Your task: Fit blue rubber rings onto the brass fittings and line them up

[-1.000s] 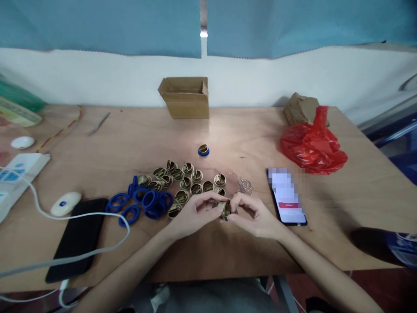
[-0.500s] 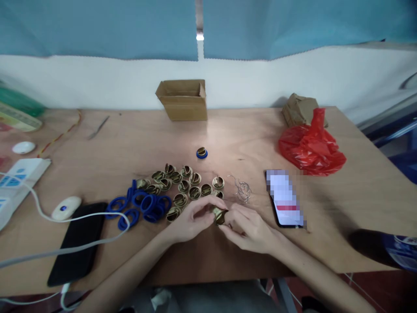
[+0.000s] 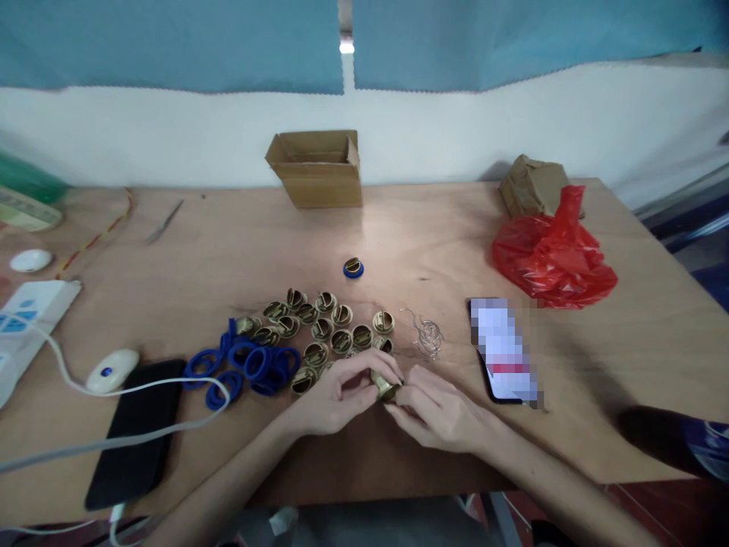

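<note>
My left hand point(image 3: 336, 395) and my right hand point(image 3: 441, 410) meet near the front of the wooden table point(image 3: 399, 228), both pinched on one small brass fitting point(image 3: 383, 385) held between their fingertips. Just behind them lies a cluster of several brass fittings point(image 3: 324, 327). A heap of blue rubber rings point(image 3: 250, 363) sits to the left of the cluster. A few thin wire clips point(image 3: 424, 333) lie to the right of it. Farther back a single brass fitting sits inside a blue ring point(image 3: 353, 267).
A lit phone point(image 3: 504, 349) lies right of my hands, a red plastic bag point(image 3: 550, 254) and brown paper packet point(image 3: 532, 186) behind it. An open cardboard box point(image 3: 316, 167) stands at the back. At left: a black phone point(image 3: 134, 425), white cable point(image 3: 114, 441), white mouse-like device point(image 3: 111, 368), power strip point(image 3: 28, 319), tweezers point(image 3: 164, 222).
Both hands have drawn slightly toward me and lower with the brass fitting still pinched between them; the right fingers have shifted over it. Nothing else on the table has moved.
</note>
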`<act>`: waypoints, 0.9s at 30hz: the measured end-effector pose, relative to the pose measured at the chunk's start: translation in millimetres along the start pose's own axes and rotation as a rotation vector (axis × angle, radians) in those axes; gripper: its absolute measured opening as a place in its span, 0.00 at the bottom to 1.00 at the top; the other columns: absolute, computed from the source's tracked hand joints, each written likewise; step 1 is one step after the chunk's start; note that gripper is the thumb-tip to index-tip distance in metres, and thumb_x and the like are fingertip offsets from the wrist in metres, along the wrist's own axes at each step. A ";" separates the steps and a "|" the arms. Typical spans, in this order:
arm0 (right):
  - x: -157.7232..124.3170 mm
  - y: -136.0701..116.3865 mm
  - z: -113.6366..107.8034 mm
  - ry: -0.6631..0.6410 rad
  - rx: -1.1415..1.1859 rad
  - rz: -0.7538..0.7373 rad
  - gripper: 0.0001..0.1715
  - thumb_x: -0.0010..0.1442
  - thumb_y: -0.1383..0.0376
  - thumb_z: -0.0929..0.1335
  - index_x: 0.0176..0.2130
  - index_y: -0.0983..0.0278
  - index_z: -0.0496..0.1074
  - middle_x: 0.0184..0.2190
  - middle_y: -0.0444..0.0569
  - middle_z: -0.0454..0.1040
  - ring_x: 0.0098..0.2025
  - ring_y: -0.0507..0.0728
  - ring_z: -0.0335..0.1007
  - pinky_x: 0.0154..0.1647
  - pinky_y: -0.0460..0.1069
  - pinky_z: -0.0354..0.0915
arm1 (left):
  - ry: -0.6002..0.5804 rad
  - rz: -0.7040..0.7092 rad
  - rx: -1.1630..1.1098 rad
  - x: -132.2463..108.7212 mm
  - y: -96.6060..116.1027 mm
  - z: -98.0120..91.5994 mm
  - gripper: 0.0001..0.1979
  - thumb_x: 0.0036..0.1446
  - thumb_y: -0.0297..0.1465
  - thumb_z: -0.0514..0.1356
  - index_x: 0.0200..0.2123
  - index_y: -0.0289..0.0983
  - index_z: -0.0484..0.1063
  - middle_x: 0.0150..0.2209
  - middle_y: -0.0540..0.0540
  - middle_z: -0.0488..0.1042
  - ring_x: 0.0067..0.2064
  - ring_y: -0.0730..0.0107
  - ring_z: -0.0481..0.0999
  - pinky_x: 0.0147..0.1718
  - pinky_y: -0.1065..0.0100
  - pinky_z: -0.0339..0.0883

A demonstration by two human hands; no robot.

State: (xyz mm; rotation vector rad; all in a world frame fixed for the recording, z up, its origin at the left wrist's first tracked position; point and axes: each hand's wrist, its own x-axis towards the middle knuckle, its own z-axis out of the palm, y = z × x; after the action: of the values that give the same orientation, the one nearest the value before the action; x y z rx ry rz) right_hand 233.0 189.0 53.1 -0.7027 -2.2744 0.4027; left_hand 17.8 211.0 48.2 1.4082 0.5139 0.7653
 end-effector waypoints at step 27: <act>1.4 8.3 -1.4 0.123 0.105 0.170 0.05 0.67 0.66 0.69 0.39 0.63 0.67 0.21 0.37 0.63 0.22 0.49 0.60 0.24 0.45 0.60 | 0.216 -0.051 0.085 3.2 -0.8 6.0 0.15 0.67 0.38 0.58 0.50 0.37 0.76 0.45 0.41 0.77 0.42 0.65 0.75 0.42 0.67 0.69</act>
State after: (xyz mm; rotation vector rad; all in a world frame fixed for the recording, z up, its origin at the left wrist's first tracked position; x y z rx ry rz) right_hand 236.2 196.6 50.9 -0.8463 -2.0701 0.5403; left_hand 24.4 209.3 48.5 1.3921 0.7545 0.8674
